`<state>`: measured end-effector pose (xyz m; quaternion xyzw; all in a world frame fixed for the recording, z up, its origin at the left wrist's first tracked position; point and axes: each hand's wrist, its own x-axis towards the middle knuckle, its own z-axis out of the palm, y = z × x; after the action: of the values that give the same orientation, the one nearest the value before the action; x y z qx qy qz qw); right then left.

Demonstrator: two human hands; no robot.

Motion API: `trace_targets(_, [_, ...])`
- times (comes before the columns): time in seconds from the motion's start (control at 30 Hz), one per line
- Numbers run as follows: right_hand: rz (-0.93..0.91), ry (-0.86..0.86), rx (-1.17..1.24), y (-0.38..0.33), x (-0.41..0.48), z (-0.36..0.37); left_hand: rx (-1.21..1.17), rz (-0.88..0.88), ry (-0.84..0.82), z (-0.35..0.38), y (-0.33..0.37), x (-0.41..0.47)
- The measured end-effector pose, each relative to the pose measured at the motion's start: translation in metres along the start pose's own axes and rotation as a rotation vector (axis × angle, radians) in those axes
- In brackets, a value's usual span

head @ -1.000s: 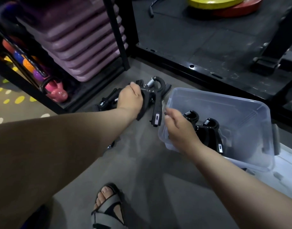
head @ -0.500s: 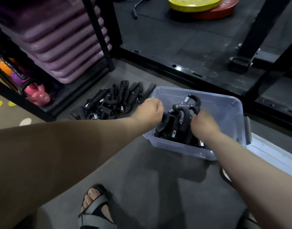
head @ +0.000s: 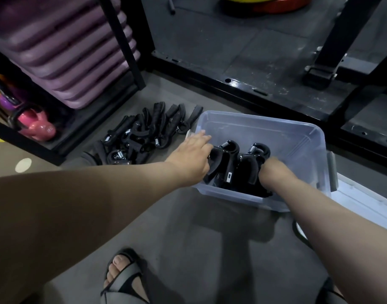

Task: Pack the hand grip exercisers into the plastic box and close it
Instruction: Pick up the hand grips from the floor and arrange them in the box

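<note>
A clear plastic box [head: 264,122] sits open on the grey floor. Several black hand grip exercisers [head: 228,165] stand inside it along the near wall. My left hand [head: 192,154] reaches over the box's left rim, its fingers stretched out and resting on the leftmost exerciser. Inside the box, my right hand [head: 273,170] has its fingers curled down around the right-hand exerciser [head: 257,150]. Left of the box, a pile of more exercisers [head: 144,132] lies on the floor.
The white box lid [head: 363,202] lies on the floor to the right. A black rack at left holds purple step platforms [head: 67,51] and a pink kettlebell [head: 37,126]. A black steel frame [head: 232,86] runs behind the box. My sandalled foot [head: 122,277] is near.
My left hand carried exercisers from the floor pile into the box and has now loosened its fingers. My right hand has gone from the box's rim down among the exercisers.
</note>
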<state>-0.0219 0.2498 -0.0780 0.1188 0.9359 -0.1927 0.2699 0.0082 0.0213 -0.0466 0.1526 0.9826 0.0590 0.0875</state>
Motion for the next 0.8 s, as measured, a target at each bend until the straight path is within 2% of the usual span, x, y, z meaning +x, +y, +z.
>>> trace_targets(0.2, [0.000,-0.043,-0.016,-0.001,0.006,0.002,-0.036,0.037,0.070,-0.002,-0.003,0.007])
trace_targets(0.37, [-0.052,-0.013,0.021,0.004,0.010,0.005,-0.003,0.059,0.061,-0.001,-0.004,0.012])
trace_targets(0.63, [0.037,0.037,0.042,0.004,0.011,0.005,0.037,0.069,0.060,0.002,-0.004,0.012])
trace_targets(0.8, [0.025,0.033,0.075,0.006,0.013,0.006,0.032,0.071,0.061,0.000,-0.004,0.011])
